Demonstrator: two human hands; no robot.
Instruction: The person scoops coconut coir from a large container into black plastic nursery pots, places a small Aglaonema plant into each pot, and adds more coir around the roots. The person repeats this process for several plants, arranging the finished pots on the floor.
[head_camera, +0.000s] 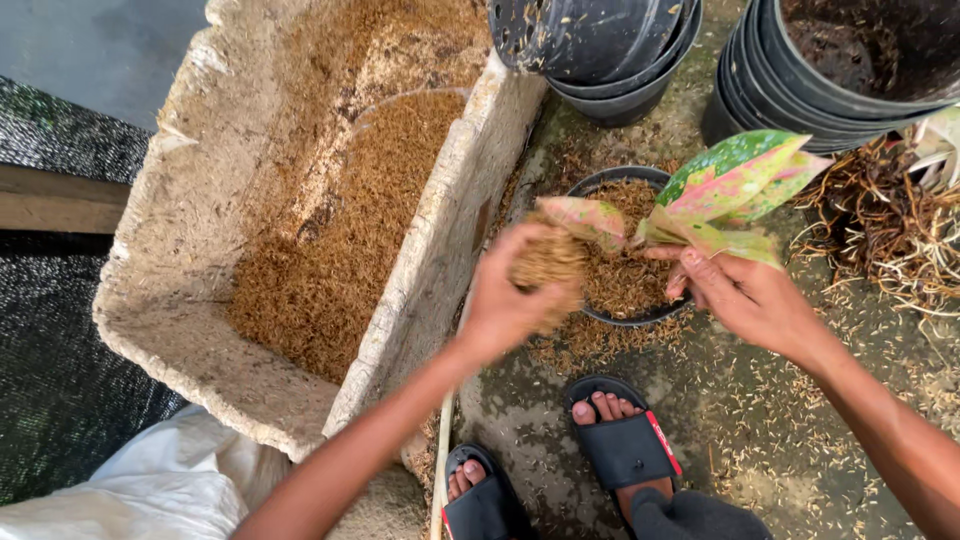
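My left hand (512, 300) is closed on a handful of brown husk (548, 262), held over the near-left rim of a small black pot (596, 182) that is filled with the same husk. With my right hand (745, 295) I grip the base of a small plant (725, 190) with green-and-pink mottled leaves, holding it upright in the pot. The plant's stem and roots are hidden by the leaves and husk.
A large rough trough (430, 240) holding brown husk (340, 230) lies at left. Stacks of black pots (600, 60) (800, 90) stand at the back. A bare-rooted plant (880, 220) lies at right. My sandalled feet (620, 440) are below on wet, husk-strewn concrete. A white sack (170, 480) is at bottom left.
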